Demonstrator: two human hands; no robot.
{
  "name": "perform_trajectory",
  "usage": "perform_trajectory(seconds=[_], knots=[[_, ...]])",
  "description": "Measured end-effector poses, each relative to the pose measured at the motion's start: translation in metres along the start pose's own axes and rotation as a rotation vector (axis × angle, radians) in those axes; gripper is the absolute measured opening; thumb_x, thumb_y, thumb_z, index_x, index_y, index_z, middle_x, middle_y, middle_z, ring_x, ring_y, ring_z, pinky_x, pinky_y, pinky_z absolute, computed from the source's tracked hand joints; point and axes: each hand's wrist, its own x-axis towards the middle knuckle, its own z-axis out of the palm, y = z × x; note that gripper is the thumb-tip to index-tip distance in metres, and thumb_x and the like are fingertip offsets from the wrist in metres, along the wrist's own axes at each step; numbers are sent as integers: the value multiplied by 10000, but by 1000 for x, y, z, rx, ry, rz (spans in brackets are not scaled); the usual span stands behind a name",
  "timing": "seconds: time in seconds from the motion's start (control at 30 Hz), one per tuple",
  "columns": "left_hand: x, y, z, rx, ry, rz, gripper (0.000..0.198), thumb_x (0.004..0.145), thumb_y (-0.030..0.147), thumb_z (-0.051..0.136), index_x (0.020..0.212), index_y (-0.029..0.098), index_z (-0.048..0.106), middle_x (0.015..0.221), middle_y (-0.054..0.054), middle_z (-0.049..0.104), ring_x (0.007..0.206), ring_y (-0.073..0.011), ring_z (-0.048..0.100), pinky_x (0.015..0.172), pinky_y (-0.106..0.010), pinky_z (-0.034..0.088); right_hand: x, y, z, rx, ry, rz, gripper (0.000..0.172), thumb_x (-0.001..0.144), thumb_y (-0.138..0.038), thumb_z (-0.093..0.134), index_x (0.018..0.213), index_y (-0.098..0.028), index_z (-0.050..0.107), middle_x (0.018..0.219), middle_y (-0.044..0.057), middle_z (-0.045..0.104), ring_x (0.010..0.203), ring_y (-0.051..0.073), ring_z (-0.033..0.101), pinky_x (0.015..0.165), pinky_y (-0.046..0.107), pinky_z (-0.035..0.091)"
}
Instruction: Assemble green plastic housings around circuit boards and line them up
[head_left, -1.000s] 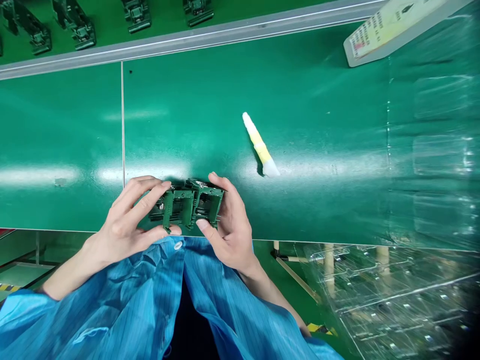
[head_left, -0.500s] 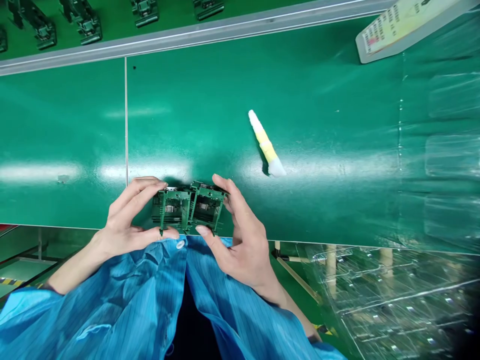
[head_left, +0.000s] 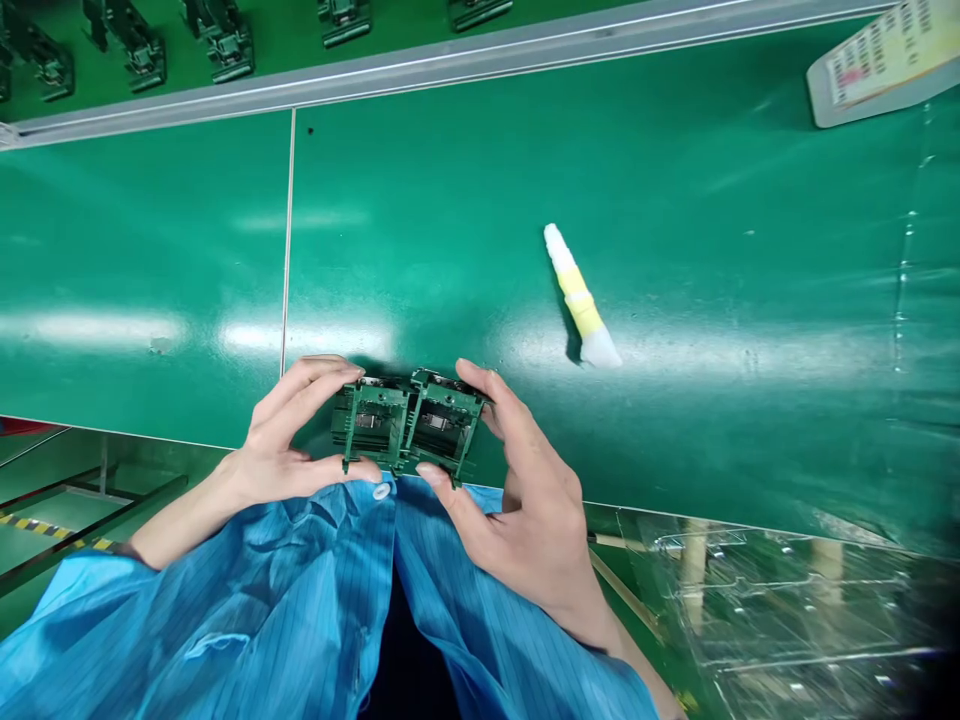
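Two small green framed circuit parts sit side by side just above the near edge of the green table [head_left: 675, 200]. My left hand [head_left: 289, 440] pinches the left green part [head_left: 373, 425] between thumb and fingers. The right green part [head_left: 444, 428] is gripped by my right hand [head_left: 525, 490], thumb below and forefinger above. The two parts touch along their inner edges. Blue sleeves cover both forearms.
A white and yellow brush-like tool [head_left: 579, 297] lies on the table to the right of my hands. Clear plastic trays [head_left: 795, 610] sit at the lower right. A printed card [head_left: 885, 62] lies at the top right. Beyond a metal rail [head_left: 450, 65], several green parts [head_left: 225, 45] rest on a belt.
The view has shifted, so everything sits further right in the frame. My hands keep their hold on the two green parts, with the right wrist dropped slightly lower.
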Motion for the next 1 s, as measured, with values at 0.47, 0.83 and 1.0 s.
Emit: perform_trajectory(seconds=[0.47, 0.83, 1.0], knots=[[-7, -7, 5, -67, 68, -55, 736, 734, 444, 833, 1373, 214, 550, 1154, -125, 691, 1110, -279, 644, 917, -456, 576, 9, -8, -14, -5, 34, 74, 796, 837, -169, 710, 1533, -289, 344, 1474, 86, 534, 1364, 321, 510, 1116, 506, 497], [-20, -26, 8, 62, 30, -144, 674, 734, 464, 827, 1308, 208, 582, 1129, -120, 705, 1075, -274, 671, 926, -449, 582, 11, 11, -15, -101, -243, 64, 814, 878, -444, 684, 1555, -236, 283, 1536, 143, 451, 1431, 314, 424, 1155, 556, 419], [-39, -38, 9, 32, 128, -264, 630, 733, 396, 839, 1296, 241, 603, 1105, -114, 697, 1027, -262, 680, 896, -427, 598, 34, 42, -48, -469, 85, 109, 612, 911, -456, 624, 1435, -199, 439, 1386, 167, 564, 1291, 321, 540, 1051, 530, 492]])
